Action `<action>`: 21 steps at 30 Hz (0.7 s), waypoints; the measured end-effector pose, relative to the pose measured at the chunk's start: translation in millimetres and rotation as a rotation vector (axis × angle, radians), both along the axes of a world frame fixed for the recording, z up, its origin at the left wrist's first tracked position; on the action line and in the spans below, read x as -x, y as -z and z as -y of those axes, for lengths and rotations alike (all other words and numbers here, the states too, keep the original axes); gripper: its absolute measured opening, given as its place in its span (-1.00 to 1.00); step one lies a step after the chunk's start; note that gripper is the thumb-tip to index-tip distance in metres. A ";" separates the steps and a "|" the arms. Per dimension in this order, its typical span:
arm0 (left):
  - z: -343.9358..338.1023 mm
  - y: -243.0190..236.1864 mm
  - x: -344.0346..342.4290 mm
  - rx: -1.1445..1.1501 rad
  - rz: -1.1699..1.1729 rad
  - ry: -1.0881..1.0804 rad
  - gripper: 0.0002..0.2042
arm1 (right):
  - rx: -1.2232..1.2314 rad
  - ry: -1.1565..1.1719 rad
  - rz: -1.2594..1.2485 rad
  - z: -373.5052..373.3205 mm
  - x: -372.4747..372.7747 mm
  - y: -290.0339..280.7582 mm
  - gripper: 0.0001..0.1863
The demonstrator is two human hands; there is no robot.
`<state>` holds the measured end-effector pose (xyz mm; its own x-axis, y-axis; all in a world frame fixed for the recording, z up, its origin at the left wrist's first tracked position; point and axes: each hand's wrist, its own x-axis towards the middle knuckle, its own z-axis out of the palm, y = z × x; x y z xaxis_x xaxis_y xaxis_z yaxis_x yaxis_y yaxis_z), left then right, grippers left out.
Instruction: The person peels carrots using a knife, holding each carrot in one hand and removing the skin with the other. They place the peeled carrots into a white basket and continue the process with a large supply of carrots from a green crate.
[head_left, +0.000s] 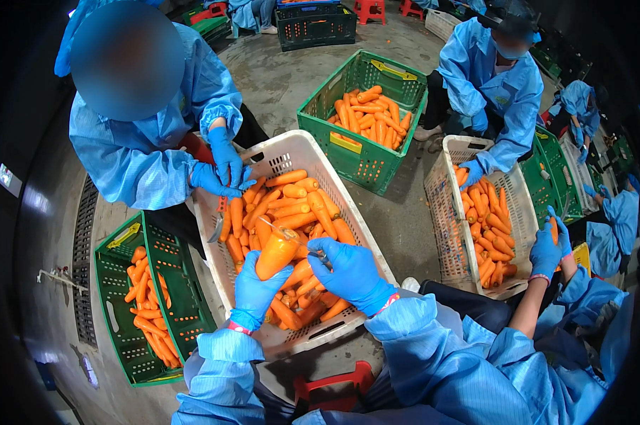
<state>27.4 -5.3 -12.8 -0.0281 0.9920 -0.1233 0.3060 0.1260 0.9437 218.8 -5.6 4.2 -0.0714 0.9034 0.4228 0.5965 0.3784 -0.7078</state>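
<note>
In my gloved left hand (pixel 262 292) is a thick carrot (pixel 277 256), tilted upward above a white perforated crate (pixel 355 202) of carrots. Close by on the right, my gloved right hand (pixel 354 278) grips a small knife (pixel 320 259) by its dark handle. Its thin blade seems to reach toward the carrot's upper end, though it is hard to make out against the orange. Beneath both hands lie many loose carrots (pixel 306 212). Across the crate, a co-worker's gloved hands (pixel 224 166) are close together over its far left corner, with a red-handled knife (pixel 221 207) below them.
Green crates with carrots stand at left (pixel 125 354) and beyond the white one (pixel 362 166). To the right, two co-workers handle carrots at another white crate (pixel 444 234). A red stool (pixel 334 386) is below me. A floor drain grate (pixel 86 262) runs along the left.
</note>
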 end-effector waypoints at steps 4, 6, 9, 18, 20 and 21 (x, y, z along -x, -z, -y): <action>-0.1 4.6 1.1 0.003 0.019 0.002 -0.57 | -0.005 -0.047 0.143 -0.1 -5.7 -4.7 -0.86; 0.1 3.7 3.0 0.021 -0.006 0.024 -0.59 | -0.004 -0.090 0.227 -1.0 -7.6 -3.3 -0.80; 0.5 4.0 3.5 0.024 0.014 0.032 -0.58 | -0.021 -0.071 0.280 -0.4 -7.1 -0.5 -0.82; 2.5 -3.8 7.0 0.068 0.016 0.085 -0.55 | -0.031 -0.055 0.368 -1.6 -2.3 13.8 -0.86; 4.2 -11.9 5.7 0.126 0.048 0.118 -0.55 | -0.034 -0.054 0.346 -3.3 -3.0 17.9 -0.85; 4.7 -14.3 4.7 0.155 0.064 0.136 -0.55 | -0.035 -0.052 0.336 -3.5 -3.6 18.7 -0.85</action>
